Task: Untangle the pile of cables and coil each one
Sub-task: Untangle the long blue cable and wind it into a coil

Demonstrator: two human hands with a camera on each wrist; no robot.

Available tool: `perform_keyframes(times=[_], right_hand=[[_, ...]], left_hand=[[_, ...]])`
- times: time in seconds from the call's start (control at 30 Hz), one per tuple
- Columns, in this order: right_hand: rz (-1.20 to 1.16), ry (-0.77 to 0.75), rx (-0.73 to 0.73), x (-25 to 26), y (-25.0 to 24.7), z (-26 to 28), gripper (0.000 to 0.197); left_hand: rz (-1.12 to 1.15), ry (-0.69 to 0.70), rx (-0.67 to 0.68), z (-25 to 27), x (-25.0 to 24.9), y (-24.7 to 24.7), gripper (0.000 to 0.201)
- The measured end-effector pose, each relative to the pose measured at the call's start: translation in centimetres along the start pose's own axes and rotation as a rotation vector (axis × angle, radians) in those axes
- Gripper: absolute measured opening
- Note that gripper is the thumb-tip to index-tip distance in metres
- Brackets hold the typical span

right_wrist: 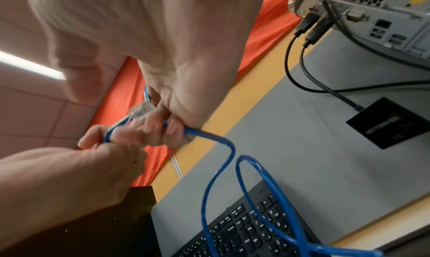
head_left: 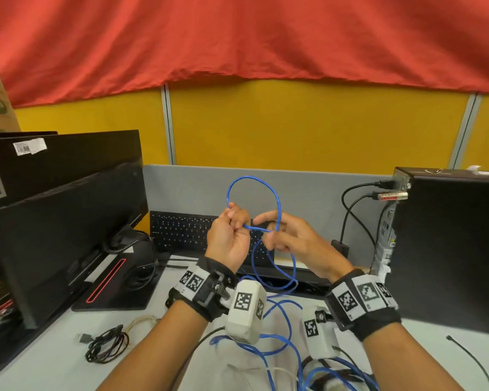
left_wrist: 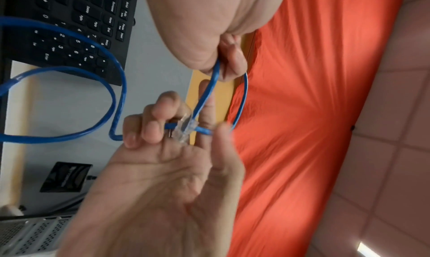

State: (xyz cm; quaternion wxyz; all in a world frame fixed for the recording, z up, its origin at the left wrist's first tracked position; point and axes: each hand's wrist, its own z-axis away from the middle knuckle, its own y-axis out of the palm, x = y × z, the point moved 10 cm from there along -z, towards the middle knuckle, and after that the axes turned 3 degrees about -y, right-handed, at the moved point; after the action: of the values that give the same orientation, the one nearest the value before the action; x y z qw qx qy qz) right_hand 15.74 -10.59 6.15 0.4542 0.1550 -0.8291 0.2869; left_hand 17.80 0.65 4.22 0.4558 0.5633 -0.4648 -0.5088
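Observation:
A blue network cable [head_left: 249, 179] arcs in a loop above both raised hands, over the keyboard. My left hand [head_left: 233, 214] pinches it at the loop's left foot; the left wrist view shows thumb and finger closed on the cable [left_wrist: 210, 90]. My right hand [head_left: 268, 224] curls its fingers round the crossing strands, next to the clear plug [left_wrist: 185, 127]. The same plug [right_wrist: 142, 110] lies between the two hands in the right wrist view. From the hands, the cable [right_wrist: 218, 171] drops in loops to a tangled blue pile [head_left: 280, 334] on the table.
A coiled black cable [head_left: 108, 345] and a beige one [head_left: 141, 323] lie at the left front. A black keyboard [head_left: 181, 230] sits under the hands, a monitor [head_left: 68, 221] stands left, a PC tower [head_left: 449, 249] right. A thin black lead [head_left: 469, 354] trails at the right.

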Motion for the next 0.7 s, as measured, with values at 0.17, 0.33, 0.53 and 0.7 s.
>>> perform_keyframes(times=[0.17, 0.33, 0.53, 0.7], right_hand=[[0.102, -0.020, -0.229, -0.1, -2.8, 0.0, 0.013], [0.551, 0.086, -0.216, -1.0, -3.9, -0.1, 0.013], [0.571, 0.049, -0.128, -0.1, -2.4, -0.5, 0.008], [0.497, 0.114, -0.120, -0.6, -2.4, -0.4, 0.031]], left_hand=[[-0.675, 0.056, -0.065, 0.1, -0.9, -2.0, 0.021], [-1.858, 0.628, -0.055, 2.3, -3.8, 0.3, 0.058], [-2.148, 0.618, 0.662, 4.4, 2.4, 3.4, 0.070], [-2.177, 0.619, 0.547, 3.9, 1.6, 3.7, 0.043]])
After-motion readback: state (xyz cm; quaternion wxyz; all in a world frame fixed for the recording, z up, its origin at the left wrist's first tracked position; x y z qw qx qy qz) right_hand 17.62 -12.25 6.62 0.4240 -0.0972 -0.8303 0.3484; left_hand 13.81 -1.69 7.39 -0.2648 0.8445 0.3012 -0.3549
